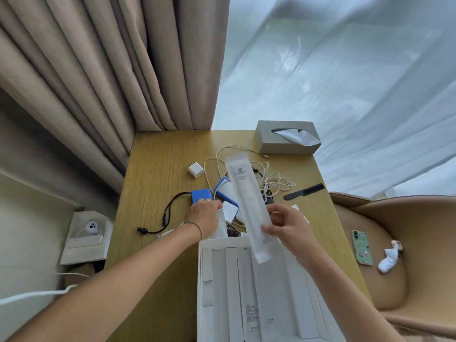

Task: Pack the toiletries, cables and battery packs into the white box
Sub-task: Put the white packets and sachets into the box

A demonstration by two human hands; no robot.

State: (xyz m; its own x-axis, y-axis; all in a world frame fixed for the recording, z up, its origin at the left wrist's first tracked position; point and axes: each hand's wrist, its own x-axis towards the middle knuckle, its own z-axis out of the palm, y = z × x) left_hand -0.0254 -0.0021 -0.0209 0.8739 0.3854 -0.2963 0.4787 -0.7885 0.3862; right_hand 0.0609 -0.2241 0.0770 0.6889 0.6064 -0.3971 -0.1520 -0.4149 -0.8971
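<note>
Head view, white box (200,280) holding sachets (251,304)

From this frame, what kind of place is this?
Probably a hotel room, at a desk by the window. Cues: the wooden desk set against heavy beige curtains and sheer ones, a grey tissue box, and sealed white amenity sachets such as the long one held over the white box.

both forearms are bare, no sleeves in view. the left hand (204,213) has a thin dark band at its wrist (195,227), and what looks like a small pale ring on a finger near its far edge, too small to be sure. the right hand (288,225) wears nothing visible.
</note>
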